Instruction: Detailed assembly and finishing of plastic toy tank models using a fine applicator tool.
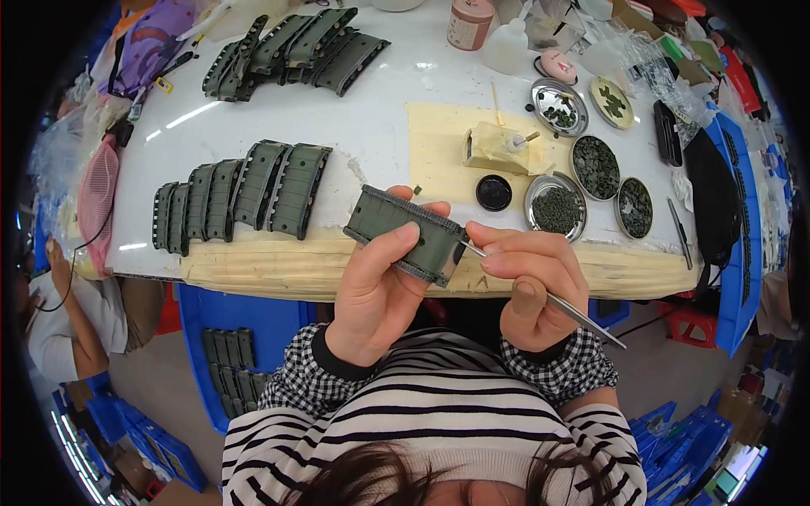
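My left hand (371, 291) grips a dark green, slightly curved plastic part (377, 221) with ridged long edges, the thumb lying across its face. It is held tilted above the table's front edge. In my right hand (540, 274) are metal tweezers (582, 319), pinched between the fingers. Their tip meets the right end of the part, beside a dark notch; whether the tip holds a small piece is too small to tell. Closest to my right hand are a metal dish of small green pieces (580, 221) and a round black cap (494, 193).
Similar green parts stand in a row (253, 190) at left, with a pile (295, 51) behind. Tins of green pieces (595, 167), a wrapped block (489, 148) with a small bottle, and a pen (680, 234) lie right. A blue tray (198, 316) sits below; another person (72, 312) is at left.
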`<move>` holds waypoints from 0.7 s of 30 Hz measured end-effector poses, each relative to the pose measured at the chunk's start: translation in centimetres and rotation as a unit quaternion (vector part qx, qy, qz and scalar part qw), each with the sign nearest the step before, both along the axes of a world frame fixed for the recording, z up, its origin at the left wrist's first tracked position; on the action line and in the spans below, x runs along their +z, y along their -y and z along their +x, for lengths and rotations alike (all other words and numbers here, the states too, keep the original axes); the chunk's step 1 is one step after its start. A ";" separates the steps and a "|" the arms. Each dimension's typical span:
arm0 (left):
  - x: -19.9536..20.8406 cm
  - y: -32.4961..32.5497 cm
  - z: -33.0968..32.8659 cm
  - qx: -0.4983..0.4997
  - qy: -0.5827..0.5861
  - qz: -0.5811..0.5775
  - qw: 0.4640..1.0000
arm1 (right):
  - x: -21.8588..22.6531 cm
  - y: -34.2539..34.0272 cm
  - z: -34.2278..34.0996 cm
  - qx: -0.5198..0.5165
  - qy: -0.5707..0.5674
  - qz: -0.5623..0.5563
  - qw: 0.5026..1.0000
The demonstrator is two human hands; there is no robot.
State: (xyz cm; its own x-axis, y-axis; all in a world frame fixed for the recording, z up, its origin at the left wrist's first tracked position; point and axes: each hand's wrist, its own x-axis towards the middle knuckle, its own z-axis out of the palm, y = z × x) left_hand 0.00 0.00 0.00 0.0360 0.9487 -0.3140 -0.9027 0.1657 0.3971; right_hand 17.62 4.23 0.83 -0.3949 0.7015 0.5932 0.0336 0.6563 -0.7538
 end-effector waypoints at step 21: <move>-0.8 0.2 -0.3 -0.017 0.052 0.044 0.998 | -0.2 0.3 -0.2 0.010 -0.013 0.036 0.999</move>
State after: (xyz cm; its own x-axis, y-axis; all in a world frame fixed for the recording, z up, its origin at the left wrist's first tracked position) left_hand -0.28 -0.21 -0.77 0.0973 0.9700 -0.2229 -0.9338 0.1664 0.3166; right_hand 17.41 3.91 0.68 -0.3915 0.6493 0.6521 0.0005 0.7088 -0.7054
